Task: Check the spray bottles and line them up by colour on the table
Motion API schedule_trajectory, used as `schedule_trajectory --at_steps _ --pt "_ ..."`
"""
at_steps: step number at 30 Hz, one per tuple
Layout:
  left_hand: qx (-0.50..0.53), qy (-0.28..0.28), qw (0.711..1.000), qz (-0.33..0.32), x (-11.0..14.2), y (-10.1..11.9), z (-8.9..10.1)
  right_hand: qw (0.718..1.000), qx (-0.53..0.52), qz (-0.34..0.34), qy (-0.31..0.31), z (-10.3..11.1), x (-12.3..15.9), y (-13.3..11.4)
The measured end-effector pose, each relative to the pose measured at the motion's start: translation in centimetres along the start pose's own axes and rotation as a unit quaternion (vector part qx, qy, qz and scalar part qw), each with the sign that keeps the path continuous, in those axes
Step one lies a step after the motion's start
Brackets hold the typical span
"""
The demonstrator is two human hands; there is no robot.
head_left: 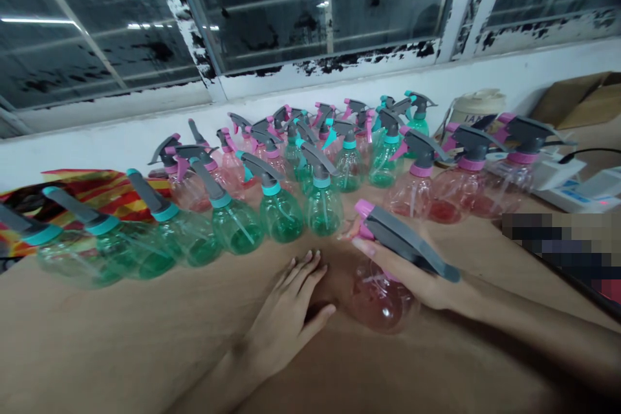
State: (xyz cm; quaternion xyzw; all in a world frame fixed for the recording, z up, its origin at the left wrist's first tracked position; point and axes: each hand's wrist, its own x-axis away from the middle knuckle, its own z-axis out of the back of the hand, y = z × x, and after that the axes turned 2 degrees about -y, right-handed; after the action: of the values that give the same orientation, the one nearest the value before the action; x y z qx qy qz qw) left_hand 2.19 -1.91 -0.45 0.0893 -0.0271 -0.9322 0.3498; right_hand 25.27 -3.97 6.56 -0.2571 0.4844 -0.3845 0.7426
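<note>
My right hand (pixel 422 275) is wrapped round the neck of a pink spray bottle (pixel 381 304), just under its grey and pink trigger head. The bottle stands on the brown table (pixel 160 343), its clear rounded body tinted pink. Left of it, my left hand (pixel 291 310) lies palm down on the table with fingers outstretched and holds nothing. Beyond that hand stands a green spray bottle (pixel 324 207) with a turquoise collar, and a row of similar green ones runs off to the left.
More pink spray bottles (pixel 444 197) stand at the right, and several mixed ones fill the back near the wall. A red and yellow bag (pixel 111 187) lies at the left. Behind on the right are a cream tub (pixel 478 105), a cardboard box (pixel 577 100) and a white device (pixel 563 174).
</note>
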Motion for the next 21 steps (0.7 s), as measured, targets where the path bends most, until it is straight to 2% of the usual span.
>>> schedule_trajectory --at_steps 4,8,21 --pt "0.003 -0.005 1.0 0.002 -0.03 0.02 0.04 1.0 0.012 0.004 0.013 -0.01 0.15 -0.01" --pt "0.006 -0.001 1.0 -0.004 -0.01 0.03 0.03 1.0 0.02 0.006 0.0 0.07 0.21 -0.08" --pt "-0.007 -0.017 1.0 0.009 -0.05 0.29 0.43 1.0 -0.008 0.001 0.009 0.1 0.5 0.3"
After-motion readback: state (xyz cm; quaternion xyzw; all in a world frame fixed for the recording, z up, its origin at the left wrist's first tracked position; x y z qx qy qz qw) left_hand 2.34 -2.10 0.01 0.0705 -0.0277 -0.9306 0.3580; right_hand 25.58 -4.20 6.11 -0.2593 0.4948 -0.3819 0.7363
